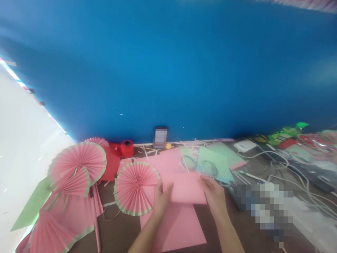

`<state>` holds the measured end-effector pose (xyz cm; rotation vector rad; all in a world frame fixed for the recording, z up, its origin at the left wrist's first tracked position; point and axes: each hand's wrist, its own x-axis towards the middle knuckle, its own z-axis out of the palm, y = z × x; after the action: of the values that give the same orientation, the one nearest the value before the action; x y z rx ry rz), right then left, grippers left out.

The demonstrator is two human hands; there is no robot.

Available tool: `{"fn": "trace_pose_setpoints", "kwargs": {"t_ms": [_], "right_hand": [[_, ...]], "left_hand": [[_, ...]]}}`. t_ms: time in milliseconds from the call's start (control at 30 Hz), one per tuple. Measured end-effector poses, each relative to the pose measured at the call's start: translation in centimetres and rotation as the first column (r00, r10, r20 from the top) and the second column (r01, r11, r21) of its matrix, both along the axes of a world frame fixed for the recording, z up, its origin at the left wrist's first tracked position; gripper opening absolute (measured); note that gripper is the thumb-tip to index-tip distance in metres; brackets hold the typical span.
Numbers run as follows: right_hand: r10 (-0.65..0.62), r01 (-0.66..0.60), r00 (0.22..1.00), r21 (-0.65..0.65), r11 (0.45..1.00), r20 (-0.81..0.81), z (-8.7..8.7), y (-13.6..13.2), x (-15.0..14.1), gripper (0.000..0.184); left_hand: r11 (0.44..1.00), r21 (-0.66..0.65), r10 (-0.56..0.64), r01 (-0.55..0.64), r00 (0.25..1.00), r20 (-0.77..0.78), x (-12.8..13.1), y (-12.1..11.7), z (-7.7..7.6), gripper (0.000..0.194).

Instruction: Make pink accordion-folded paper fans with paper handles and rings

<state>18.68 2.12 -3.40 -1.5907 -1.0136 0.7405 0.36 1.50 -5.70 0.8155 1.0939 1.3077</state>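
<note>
Between my two hands is a sheet of pink paper (187, 188), held level above the table. My left hand (162, 198) grips its left edge, thumb on top. At the right edge, my right hand (213, 193) pinches the paper near its upper corner. Below lies another pink sheet (179, 228), partly covered by the held one and my left forearm. Just left of my left hand rests a round pleated pink paper fan (135, 188) with a pale green rim. More pink paper and green sheets (214, 161) lie beyond my hands.
Several pleated fans (79, 163) are piled at the left by a red tape roll (127, 149). White cables (297, 168), a white box (244, 145) and a pen (252, 176) lie at the right. A blue wall (168, 70) closes the back.
</note>
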Motion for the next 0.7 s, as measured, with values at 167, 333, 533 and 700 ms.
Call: {"fn": "trace_pose_setpoints", "kwargs": {"t_ms": [167,333,533,700], "right_hand": [[-0.003,0.003,1.000,-0.002,1.000,0.016,-0.11,0.01,0.07,0.030],[0.005,-0.005,0.999,-0.006,1.000,0.047,0.39,-0.20,-0.14,0.031],[-0.013,0.013,1.000,-0.016,1.000,0.009,0.35,-0.23,-0.14,0.030],[-0.019,0.019,1.000,-0.005,1.000,0.008,0.17,-0.09,-0.06,0.031]], "left_hand": [[1.000,-0.004,0.000,0.000,1.000,-0.001,0.02,0.01,0.05,0.033],[1.000,-0.018,0.005,-0.004,1.000,0.012,0.06,-0.02,0.30,0.033],[1.000,-0.007,0.010,-0.010,1.000,-0.029,0.14,-0.01,-0.13,0.031],[1.000,-0.023,0.003,-0.003,1.000,-0.003,0.15,0.06,-0.01,0.032]]}}
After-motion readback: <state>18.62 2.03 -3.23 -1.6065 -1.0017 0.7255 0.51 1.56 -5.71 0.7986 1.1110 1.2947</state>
